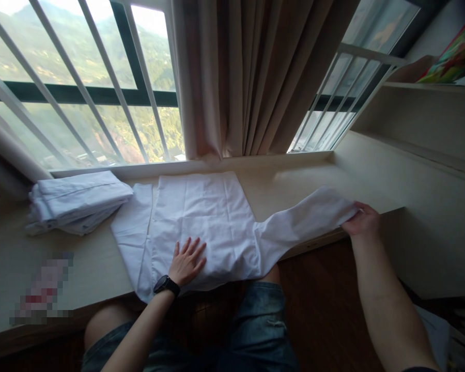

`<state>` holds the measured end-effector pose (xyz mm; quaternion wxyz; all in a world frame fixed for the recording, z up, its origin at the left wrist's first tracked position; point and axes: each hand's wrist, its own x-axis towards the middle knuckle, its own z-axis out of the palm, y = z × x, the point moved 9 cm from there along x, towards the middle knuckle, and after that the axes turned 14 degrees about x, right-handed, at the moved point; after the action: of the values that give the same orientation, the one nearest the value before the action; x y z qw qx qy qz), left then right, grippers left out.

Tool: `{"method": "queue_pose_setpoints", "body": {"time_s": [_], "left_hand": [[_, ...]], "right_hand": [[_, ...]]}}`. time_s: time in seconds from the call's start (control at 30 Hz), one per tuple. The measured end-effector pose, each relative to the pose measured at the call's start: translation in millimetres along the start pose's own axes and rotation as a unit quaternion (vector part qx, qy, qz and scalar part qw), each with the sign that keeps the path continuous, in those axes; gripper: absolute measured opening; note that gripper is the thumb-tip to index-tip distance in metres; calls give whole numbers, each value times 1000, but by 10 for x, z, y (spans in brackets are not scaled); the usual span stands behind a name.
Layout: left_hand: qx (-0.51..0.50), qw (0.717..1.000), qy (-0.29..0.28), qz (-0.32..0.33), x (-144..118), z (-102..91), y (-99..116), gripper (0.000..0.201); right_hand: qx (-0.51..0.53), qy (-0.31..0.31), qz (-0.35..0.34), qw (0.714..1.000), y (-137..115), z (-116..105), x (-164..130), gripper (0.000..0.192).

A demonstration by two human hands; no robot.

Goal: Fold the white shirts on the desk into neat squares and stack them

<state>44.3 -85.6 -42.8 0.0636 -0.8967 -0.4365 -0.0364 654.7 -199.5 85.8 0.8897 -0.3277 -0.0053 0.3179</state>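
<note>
1. One white garment (205, 222) spread mid-frame on counter (93, 268).
2. Left hand (188, 262) flat on it, lower centre, fingers apart.
3. Right hand (363, 219), right of centre, clamped on sleeve (310, 219) end; sleeve stretched out.
4. Folded stack (81, 199), left of frame.

I see a plain white garment (205, 217), my black watch (166, 284), my faded blue shorts (259, 315) and the pale cream worktop (95, 258).
</note>
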Motion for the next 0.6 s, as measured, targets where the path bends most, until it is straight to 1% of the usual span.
{"method": "queue_pose_setpoints", "body": {"time_s": [0.07, 0.13, 0.17, 0.23, 0.33, 0.47, 0.53, 0.6], "left_hand": [[2, 1000, -2, 0, -18, 16, 5, 54], [1, 1000, -6, 0, -27, 7, 0, 55], [-1, 1000, -8, -1, -29, -3, -4, 55], [-7, 1000, -15, -5, -35, -18, -2, 55], [-12, 999, -29, -12, -57, -29, 66, 54], [4, 999, -23, -38, -89, -88, 208, 51], [9, 999, -18, -42, -79, -127, 251, 51], [5, 999, -11, -42, -37, -167, 217, 51]], "right_hand": [[-43, 44, 23, 998, 94, -115, -5, 20], [-59, 75, 31, 995, 136, -185, -28, 26], [-59, 76, 30, 995, 138, -186, -44, 28], [-53, 53, 22, 997, 110, -128, -82, 29], [-27, -3, -10, 1000, 14, 63, -144, 30], [-1, -63, -51, 997, -79, 439, -191, 34], [-1, -76, -50, 996, -67, 618, -191, 33], [7, -70, -44, 997, -42, 725, -176, 32]]}}
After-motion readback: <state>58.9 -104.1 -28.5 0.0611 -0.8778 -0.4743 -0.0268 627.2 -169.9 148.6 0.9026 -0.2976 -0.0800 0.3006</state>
